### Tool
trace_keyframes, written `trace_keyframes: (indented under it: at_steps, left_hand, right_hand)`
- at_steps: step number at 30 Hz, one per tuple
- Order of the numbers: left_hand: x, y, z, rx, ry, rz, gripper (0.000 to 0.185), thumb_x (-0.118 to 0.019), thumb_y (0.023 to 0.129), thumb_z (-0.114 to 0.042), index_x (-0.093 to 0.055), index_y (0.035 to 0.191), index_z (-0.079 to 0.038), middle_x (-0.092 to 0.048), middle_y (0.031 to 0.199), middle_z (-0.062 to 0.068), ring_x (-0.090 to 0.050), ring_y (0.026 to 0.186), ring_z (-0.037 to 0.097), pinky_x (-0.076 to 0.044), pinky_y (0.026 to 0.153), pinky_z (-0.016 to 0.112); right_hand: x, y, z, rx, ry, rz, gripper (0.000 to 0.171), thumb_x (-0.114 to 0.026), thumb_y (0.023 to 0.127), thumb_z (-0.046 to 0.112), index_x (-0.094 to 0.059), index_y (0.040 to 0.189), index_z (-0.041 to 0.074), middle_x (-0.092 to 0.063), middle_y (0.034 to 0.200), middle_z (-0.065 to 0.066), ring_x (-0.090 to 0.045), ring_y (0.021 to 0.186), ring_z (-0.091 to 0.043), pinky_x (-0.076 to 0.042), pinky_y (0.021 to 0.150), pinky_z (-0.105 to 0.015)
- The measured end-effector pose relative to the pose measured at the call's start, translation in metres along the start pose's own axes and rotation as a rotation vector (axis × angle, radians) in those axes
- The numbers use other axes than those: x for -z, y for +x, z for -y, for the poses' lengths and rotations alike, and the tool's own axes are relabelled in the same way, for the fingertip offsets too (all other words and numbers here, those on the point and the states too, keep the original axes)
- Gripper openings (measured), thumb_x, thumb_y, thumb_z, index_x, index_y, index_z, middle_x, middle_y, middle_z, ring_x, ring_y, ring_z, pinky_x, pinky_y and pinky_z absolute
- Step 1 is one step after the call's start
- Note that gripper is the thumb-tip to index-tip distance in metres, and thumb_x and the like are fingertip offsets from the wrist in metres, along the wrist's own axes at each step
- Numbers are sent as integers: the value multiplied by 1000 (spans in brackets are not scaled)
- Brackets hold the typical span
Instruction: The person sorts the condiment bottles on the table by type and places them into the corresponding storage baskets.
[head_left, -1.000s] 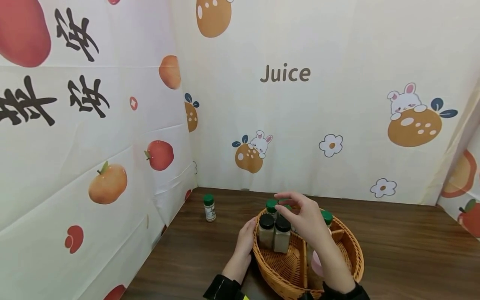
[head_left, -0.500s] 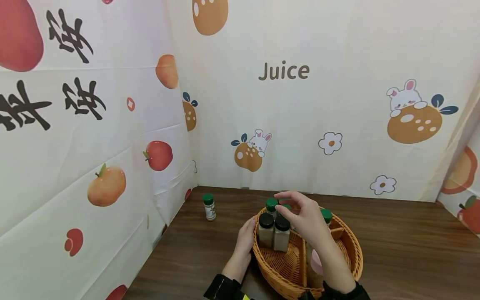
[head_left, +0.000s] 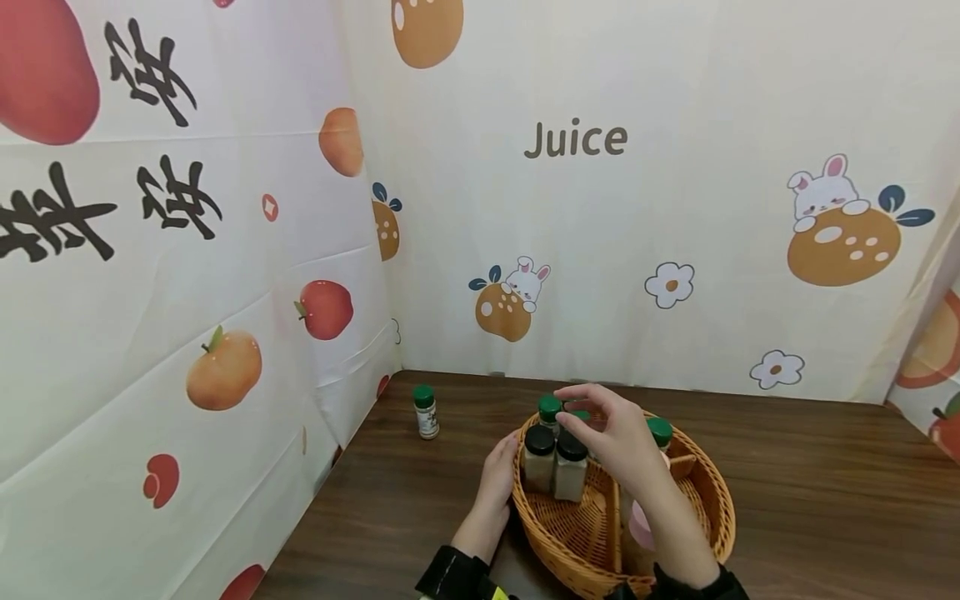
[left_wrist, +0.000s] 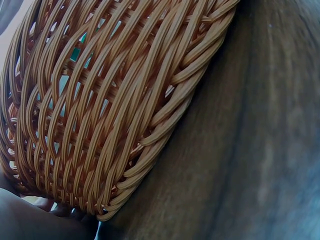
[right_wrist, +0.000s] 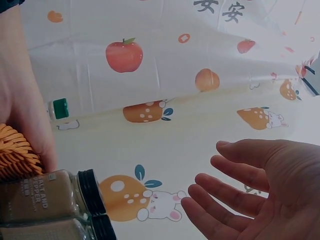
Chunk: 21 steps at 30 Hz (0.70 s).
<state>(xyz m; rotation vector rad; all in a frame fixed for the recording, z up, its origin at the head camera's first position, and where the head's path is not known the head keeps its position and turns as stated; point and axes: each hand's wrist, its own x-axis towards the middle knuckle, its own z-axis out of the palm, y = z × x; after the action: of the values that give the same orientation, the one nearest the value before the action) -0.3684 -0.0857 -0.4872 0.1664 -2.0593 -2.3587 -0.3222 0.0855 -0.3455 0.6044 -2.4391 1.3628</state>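
Note:
My left hand [head_left: 491, 483] lies along the outer left side of a round wicker basket [head_left: 547, 550], its fingers straight against the weave. My right hand [head_left: 618, 437] hovers over the basket with its fingers apart and loosely bent; the right wrist view shows nothing in it. Below and left of that hand stand two square jars with black lids, a nearer jar [head_left: 570, 479] and another jar [head_left: 538, 467]. Behind them are green-capped bottles [head_left: 550, 407], partly hidden by my hand. A further green-capped bottle [head_left: 660, 432] and something pink [head_left: 640, 527] sit right of the basket's divider [head_left: 612, 525].
Left of the basket, a small green-capped shaker bottle [head_left: 426, 417] with a white label stands upright on the dark wood table [head_left: 817, 500]. Printed sheets hang as walls at the left and back [head_left: 585, 217]. The basket's front section shows bare wicker.

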Motion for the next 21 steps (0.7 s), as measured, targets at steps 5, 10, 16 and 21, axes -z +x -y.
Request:
trace_keyframes:
  at_steps: [5, 10, 16, 21]
  left_hand:
    - [3, -1, -2, -7, 7, -10, 49, -37, 108, -34, -51, 144, -3, -49, 150, 20, -42, 141, 41, -34, 116, 55]
    - [5, -1, -4, -22, 1, -7, 49, -38, 109, -34, -51, 144, -2, -49, 149, 21, -43, 140, 40, -35, 115, 55]
    - [3, -2, -3, -36, -2, -14, 48, -37, 109, -32, -53, 142, -2, -52, 146, 21, -45, 138, 40, -37, 114, 54]
    - [0, -2, 2, -23, 1, -21, 47, -38, 108, -33, -55, 141, -4, -54, 145, 19, -47, 137, 39, -39, 113, 53]
  right_hand:
    - [-6, 0, 2, 21, 9, 7, 28, -71, 93, 19, -69, 120, 13, -71, 119, -10, -69, 107, -27, -60, 86, -39]
    - [-9, 1, 6, 40, 13, 8, 28, -71, 93, 20, -69, 120, 13, -71, 117, -8, -69, 105, -24, -60, 85, -39]
    - [-13, 1, 7, 46, 1, 17, 28, -71, 93, 20, -69, 120, 14, -71, 116, -6, -69, 105, -24, -60, 86, -37]
    - [-18, 0, 7, 40, -10, 24, 26, -71, 93, 19, -69, 119, 15, -72, 116, -4, -68, 104, -24, -59, 86, -39]
